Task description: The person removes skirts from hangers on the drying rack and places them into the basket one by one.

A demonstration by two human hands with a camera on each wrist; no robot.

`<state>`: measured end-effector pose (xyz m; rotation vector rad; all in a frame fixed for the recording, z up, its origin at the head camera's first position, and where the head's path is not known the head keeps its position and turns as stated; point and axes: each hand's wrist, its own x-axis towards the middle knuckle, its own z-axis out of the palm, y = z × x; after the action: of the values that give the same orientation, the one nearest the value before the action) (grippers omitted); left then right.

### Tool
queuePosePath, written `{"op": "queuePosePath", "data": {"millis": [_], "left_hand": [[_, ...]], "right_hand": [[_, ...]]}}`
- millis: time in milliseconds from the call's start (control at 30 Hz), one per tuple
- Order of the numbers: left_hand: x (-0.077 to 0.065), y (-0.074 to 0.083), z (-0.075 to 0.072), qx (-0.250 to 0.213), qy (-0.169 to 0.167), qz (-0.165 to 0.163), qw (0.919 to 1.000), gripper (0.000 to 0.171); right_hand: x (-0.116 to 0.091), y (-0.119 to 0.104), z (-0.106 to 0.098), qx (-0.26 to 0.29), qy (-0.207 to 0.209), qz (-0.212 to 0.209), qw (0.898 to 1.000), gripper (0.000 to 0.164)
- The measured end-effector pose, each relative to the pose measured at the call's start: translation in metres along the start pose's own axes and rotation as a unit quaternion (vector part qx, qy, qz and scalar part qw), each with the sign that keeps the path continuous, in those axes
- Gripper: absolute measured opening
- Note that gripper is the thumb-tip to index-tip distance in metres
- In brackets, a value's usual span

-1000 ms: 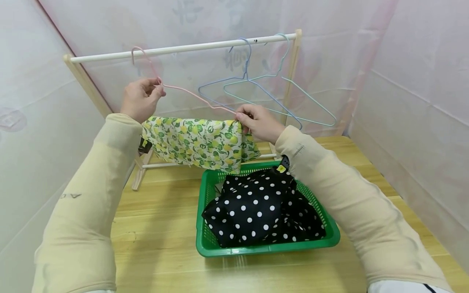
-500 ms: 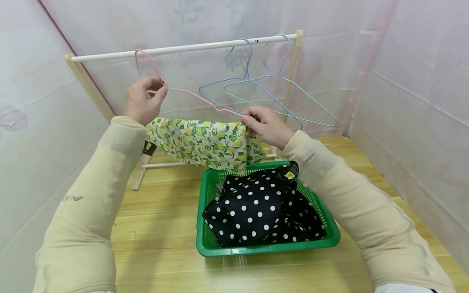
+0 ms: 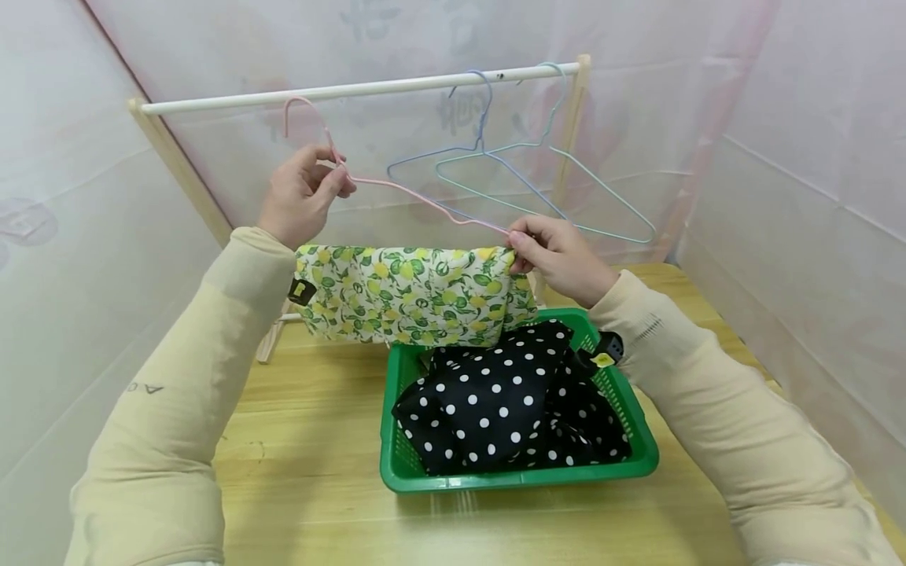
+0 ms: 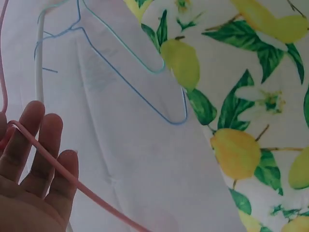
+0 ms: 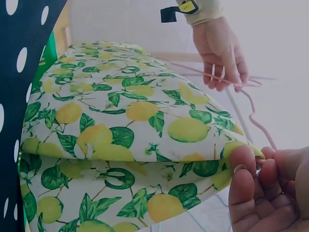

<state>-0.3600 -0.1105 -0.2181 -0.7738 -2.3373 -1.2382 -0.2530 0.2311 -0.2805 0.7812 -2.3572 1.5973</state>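
A pink wire hanger [image 3: 410,191] slants down to the right between both hands. My left hand [image 3: 300,192] pinches it at the neck, just below the hook. At its lower right end my right hand [image 3: 562,255] grips the hanger together with the upper corner of a lemon-print cloth [image 3: 403,295]. The cloth is folded over the hanger's bottom bar and hangs down in two layers, as the right wrist view shows. In the left wrist view several left fingers [image 4: 38,150] lie behind the pink wire. The bar inside the fold is hidden.
A white rail [image 3: 368,88] on wooden posts stands behind. A blue hanger [image 3: 484,118] and a mint hanger [image 3: 602,189] hang from its right part. Below the cloth, a green basket [image 3: 524,478] holds a black polka-dot cloth [image 3: 481,401] on the wooden table [image 3: 304,456].
Both hands have moved to the right and slightly down, bringing the pink hanger and lemon-print cloth along. The hanger's hook has shifted right and now sits slightly lower against the rail.
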Motion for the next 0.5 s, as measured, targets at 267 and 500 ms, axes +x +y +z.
{"op": "queuePosePath", "data": {"millis": [267, 500], "left_hand": [[-0.016, 0.02, 0.007, -0.036, -0.05, 0.036, 0.9974, 0.024], [-0.035, 0.055, 0.01, -0.045, -0.063, 0.09, 0.9929, 0.023]], "right_hand": [[-0.013, -0.001, -0.015, -0.004, 0.024, -0.016, 1.0, 0.027], [-0.026, -0.003, -0.024, 0.011, 0.048, -0.022, 0.999, 0.023]]}}
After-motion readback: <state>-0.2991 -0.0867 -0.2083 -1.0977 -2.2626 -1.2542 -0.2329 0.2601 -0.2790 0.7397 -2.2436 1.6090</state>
